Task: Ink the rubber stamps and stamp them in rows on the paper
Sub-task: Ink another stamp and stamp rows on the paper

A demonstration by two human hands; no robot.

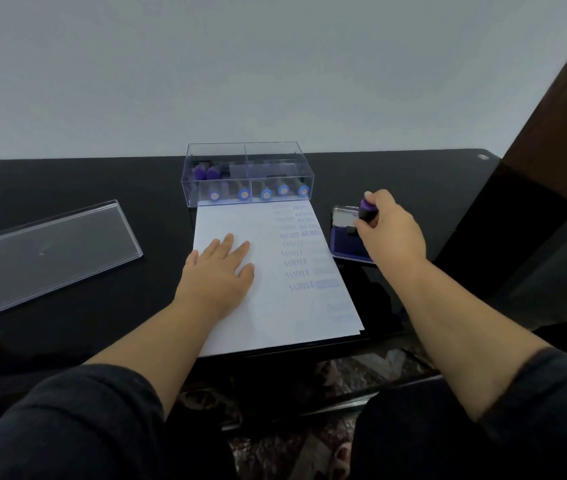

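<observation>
A white sheet of paper lies on the black table, with blue stamped words in columns down its right side. My left hand rests flat on the sheet, fingers spread, holding nothing. To the right of the paper sits an open blue ink pad with its shiny lid tilted up behind it. My right hand grips a purple-handled rubber stamp upright over the pad's far edge. I cannot tell whether the stamp touches the pad.
A clear plastic box with several more stamps stands at the paper's far end. Its clear lid lies on the table at the left. The black table ends at a pale wall. A brown post rises at the right.
</observation>
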